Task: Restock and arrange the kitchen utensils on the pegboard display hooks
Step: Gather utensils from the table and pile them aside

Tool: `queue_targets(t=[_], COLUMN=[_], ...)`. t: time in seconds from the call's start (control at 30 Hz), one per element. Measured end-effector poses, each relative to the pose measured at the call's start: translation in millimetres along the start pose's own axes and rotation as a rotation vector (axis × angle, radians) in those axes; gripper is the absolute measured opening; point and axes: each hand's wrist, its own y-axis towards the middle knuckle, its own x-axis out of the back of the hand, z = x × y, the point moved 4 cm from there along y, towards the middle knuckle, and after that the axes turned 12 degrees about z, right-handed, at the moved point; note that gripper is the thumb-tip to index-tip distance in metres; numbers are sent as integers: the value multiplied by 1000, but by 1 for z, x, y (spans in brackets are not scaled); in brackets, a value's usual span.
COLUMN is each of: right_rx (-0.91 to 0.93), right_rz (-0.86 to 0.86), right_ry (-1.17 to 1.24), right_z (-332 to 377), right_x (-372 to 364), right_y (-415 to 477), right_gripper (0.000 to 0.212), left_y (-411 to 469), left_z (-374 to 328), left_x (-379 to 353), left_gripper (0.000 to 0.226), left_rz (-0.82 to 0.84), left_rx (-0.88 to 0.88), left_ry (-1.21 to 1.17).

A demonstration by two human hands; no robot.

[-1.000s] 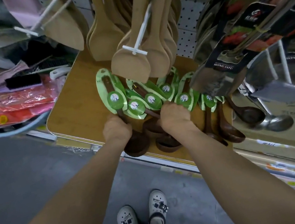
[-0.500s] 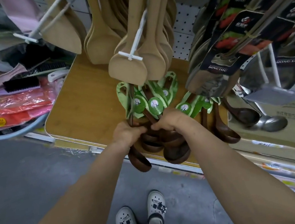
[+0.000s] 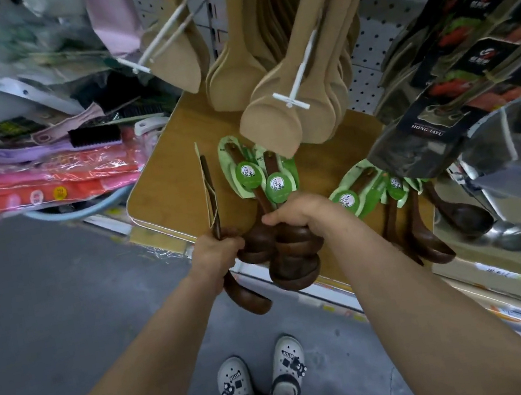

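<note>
1. Your L hand (image 3: 217, 257) has its fingers wrapped tight round 1 dark wood spoon (image 3: 247, 299). The bowl hangs down under your hand, past the front edge of the surface (image 3: 165, 196). The handle sticks up w/ a card tag seen edge-on.
2. Your R hand (image 3: 297, 215) has its fingers wrapped round a bunch of spoons (image 3: 294, 261) of the same dark wood. The bowls sit stacked under your hand. The handles point up & away, w/ round green tags (image 3: 250, 174) near the top.
3. Your 2 hands are just beside each other, over the front edge of the surface.
4. More spoons (image 3: 421, 231) w/ green tags lie flat on the surface, to the right of your R hand, bowls toward you.
5. Pale wood spatulas (image 3: 274, 125) hang above the back of the surface. A white hook (image 3: 291, 100) sticks out in front of them from the pegboard (image 3: 370, 38).
6. On the right hang utensils in black packs (image 3: 442, 88). A shiny metal ladle (image 3: 509, 237) sits low, near the far-right spoons.
7. On the left are pink packs (image 3: 52, 188) & a black brush (image 3: 95, 136) in a messy pile.
8. Your shoes (image 3: 262, 371) stand on the gray floor (image 3: 45, 305).
</note>
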Motion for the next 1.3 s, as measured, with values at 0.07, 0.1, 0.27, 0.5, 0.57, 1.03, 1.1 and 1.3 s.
queue_targets(t=[0.07,0.1,0.27,0.5,0.57,1.03,1.1,1.3], right_rx=[14,25,108,183,183,247,281,322], right_rz=[23,32,57,57,21,24,21,28], right_ry=[-6,-15,-25,-1,-41,-231,-235,-280], right_z=[8,10,14,12,12,61,69,82], right_x=[-9,-13,-22,-9,-3,-11,-18,-31], right_y=[4,6,18,20,21,7,6,-11], right_gripper=[52,50,52,52,53,50,45,41], left_y=[0,1,19,28,29,9,7,-7], left_z=[4,6,9,-2,-5,-14,-12,-5], left_x=[8,10,17,1,-3,23,32,53], left_gripper=[10,8,19,26,24,32,33,36], left_rz=[11,21,65,274,277,312,277,144], left_rx=[34,53,52,50,47,-32,-57,-86], left_ry=[2,-3,-116,-341,-361,-551,-562,-580])
